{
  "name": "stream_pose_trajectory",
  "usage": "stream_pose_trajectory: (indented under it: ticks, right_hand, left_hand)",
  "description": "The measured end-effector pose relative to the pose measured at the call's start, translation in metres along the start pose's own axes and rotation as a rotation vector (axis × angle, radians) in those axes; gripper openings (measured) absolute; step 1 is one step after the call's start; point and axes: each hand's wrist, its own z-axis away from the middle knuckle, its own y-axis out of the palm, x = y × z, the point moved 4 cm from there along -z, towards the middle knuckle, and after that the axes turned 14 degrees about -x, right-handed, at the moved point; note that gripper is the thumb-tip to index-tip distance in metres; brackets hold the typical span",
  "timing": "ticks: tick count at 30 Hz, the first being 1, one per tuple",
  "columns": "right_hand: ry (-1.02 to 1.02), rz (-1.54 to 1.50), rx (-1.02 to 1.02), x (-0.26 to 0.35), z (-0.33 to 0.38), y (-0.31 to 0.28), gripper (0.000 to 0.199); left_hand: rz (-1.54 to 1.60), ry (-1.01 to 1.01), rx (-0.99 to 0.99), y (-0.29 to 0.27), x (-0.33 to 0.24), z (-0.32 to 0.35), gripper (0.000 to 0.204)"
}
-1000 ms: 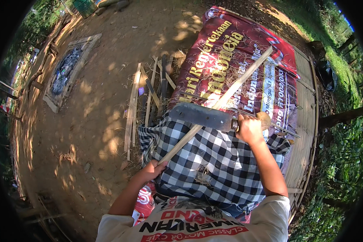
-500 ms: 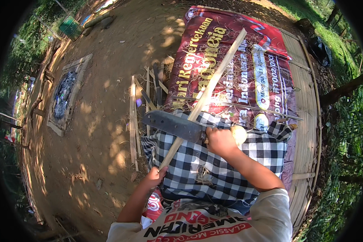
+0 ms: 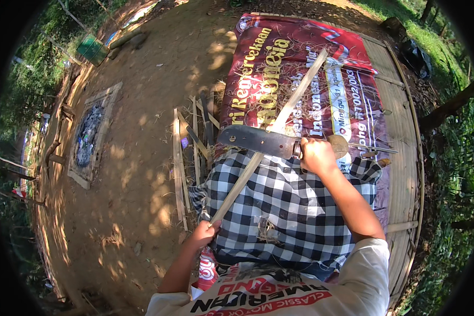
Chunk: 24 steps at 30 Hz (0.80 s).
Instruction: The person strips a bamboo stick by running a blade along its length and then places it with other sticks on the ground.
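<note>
Bamboo is the material at the centre: a long pale bamboo strip (image 3: 268,142), my landmark for everything else, runs on a diagonal from the person's lap up and away to the right, its long axis pointing toward the far edge of the red printed banner (image 3: 321,79) beneath it. Well left of the strip lies bare earth with a framed square patch of dark debris (image 3: 89,137), and nearer, just left of it, a loose bundle of split bamboo slats (image 3: 181,168) lies on the ground. At the strip's near, lower end, the left hand (image 3: 203,234) is closed around it, seemingly to steady it against the checked black-and-white cloth (image 3: 289,210) over the lap. About midway up the strip, a broad dark machete blade (image 3: 255,141) lies across it, edge against the wood, apparently placed to shave or split it. Just right of the strip, the right hand (image 3: 316,155) is clenched tight on the machete handle. Farther right of the strip, the slatted bamboo platform (image 3: 400,158) carries the banner.
</note>
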Motion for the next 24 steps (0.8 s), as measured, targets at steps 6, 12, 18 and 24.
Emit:
stream_pose_trajectory:
  ticks: [6,12,18,24]
  right_hand:
    - [0.122,-0.128,0.02,0.05,0.011,0.009,0.019]
    - [-0.077,-0.271,0.173,0.119,0.028,0.015,0.017]
    - [-0.216,-0.195,-0.07,0.081,0.015,0.011,0.011]
    - [0.015,0.033,-0.128,-0.032,-0.003,0.003,0.024]
  left_hand:
    - [0.248,0.009,0.04,0.007,0.009,0.003,0.042]
    - [0.257,-0.018,-0.017,0.005,-0.001,0.009,0.038]
    - [0.272,-0.055,-0.009,0.008,0.011,0.007,0.042]
    - [-0.007,0.104,0.008,-0.003,-0.007,-0.004,0.053]
